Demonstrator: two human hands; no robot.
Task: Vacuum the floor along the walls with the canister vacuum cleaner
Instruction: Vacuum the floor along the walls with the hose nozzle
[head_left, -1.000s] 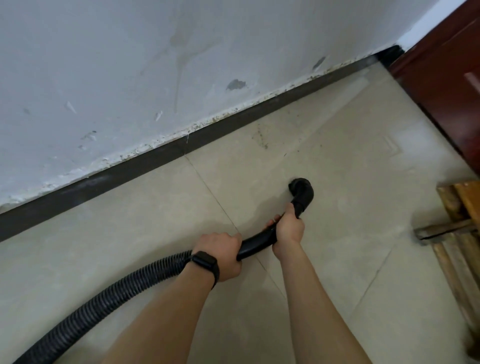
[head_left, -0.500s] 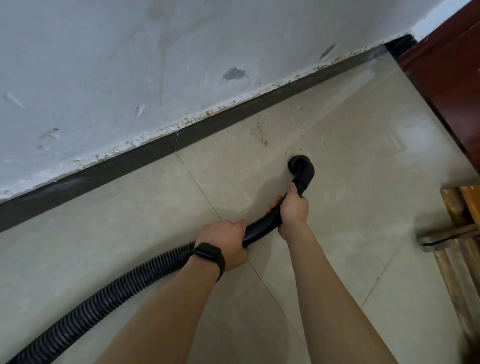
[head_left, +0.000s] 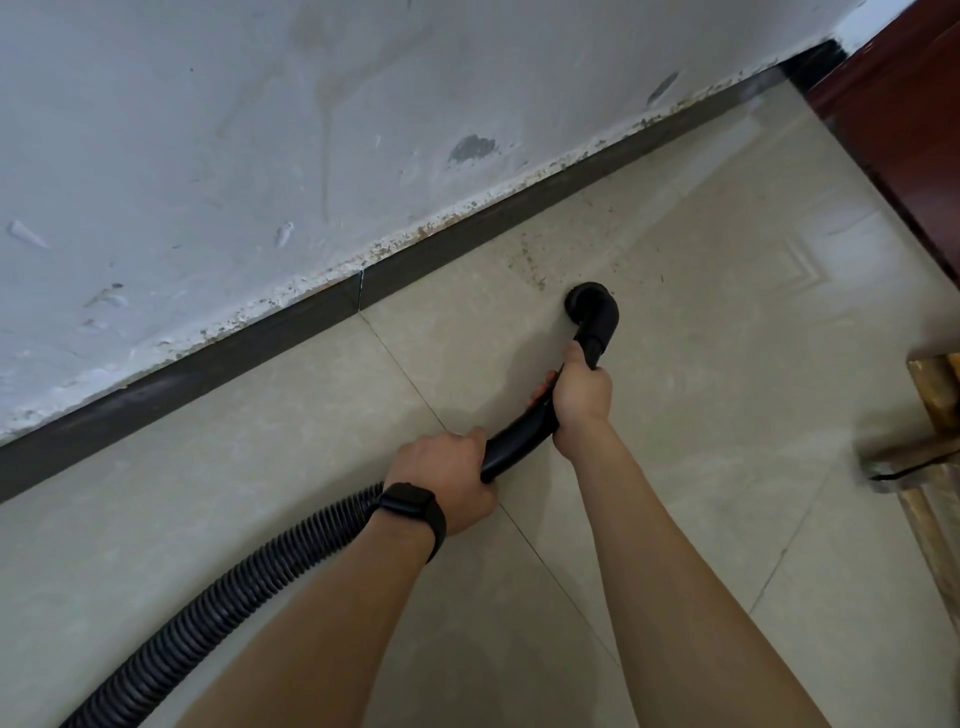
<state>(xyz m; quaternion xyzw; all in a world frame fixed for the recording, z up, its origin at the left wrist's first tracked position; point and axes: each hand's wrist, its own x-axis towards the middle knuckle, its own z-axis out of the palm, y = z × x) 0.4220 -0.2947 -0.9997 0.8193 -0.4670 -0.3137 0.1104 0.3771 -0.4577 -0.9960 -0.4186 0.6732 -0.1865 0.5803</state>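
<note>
The right hand (head_left: 579, 395), with the left hand (head_left: 447, 480) behind it, has its grip clamped round the black wand (head_left: 519, 439), whose long axis runs forward to the nozzle (head_left: 592, 309) on the floor (head_left: 701, 415), near but short of the skirting (head_left: 260, 338).

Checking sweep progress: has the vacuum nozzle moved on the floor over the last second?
Yes. The nozzle has advanced toward the dark skirting board, closing on the brown dirt streak on the tile.

Head camera looks down, seemingly close, at floor (head_left: 701, 467) and wall (head_left: 260, 130).
</note>
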